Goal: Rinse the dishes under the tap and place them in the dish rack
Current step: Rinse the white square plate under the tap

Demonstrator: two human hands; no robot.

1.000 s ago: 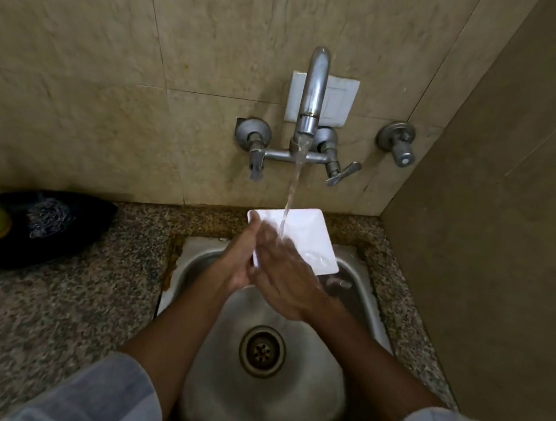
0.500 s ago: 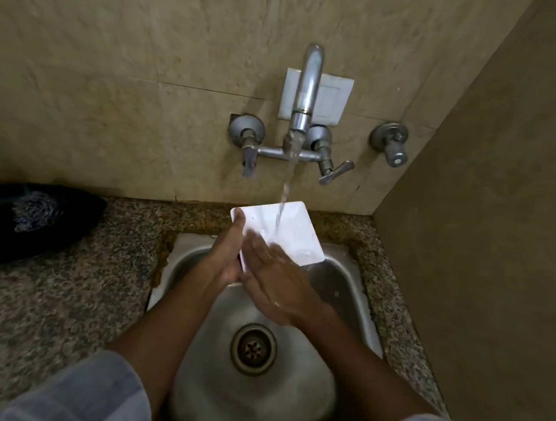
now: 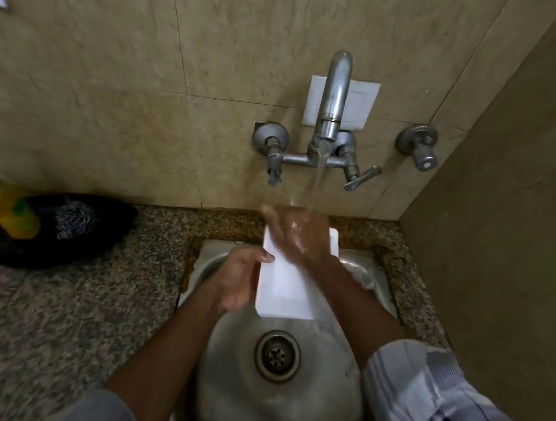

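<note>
Water runs from the tap (image 3: 329,116) in a steady stream and lands on the back of the right hand (image 3: 296,236), which lies flat with fingers spread on the far end of a white rectangular dish (image 3: 281,288). The dish is held over the sink (image 3: 278,389), below the tap and just in front of it, tilted so that its near end points down toward the drain (image 3: 277,355). The left hand (image 3: 238,281) is clamped on the dish's left long edge, thumb on top and fingers curled beneath. The right hand grips nothing; it presses and rubs, and it is blurred.

Slipping is the main risk, as judged from this grip: one wet hand carries a smooth, sloping dish, and a harder rub from the right hand could push it out of the left and down onto the steel basin. The stream striking the hand could also splash past the sink onto the speckled counter (image 3: 68,311). No dish rack is in view, so the carry to it is unplanned ground.

Left of the tap, on the counter, sit a dark bag (image 3: 83,227) and a yellow bottle (image 3: 6,206). No brand, label or writing can be read anywhere; the bottle is too blurred.
</note>
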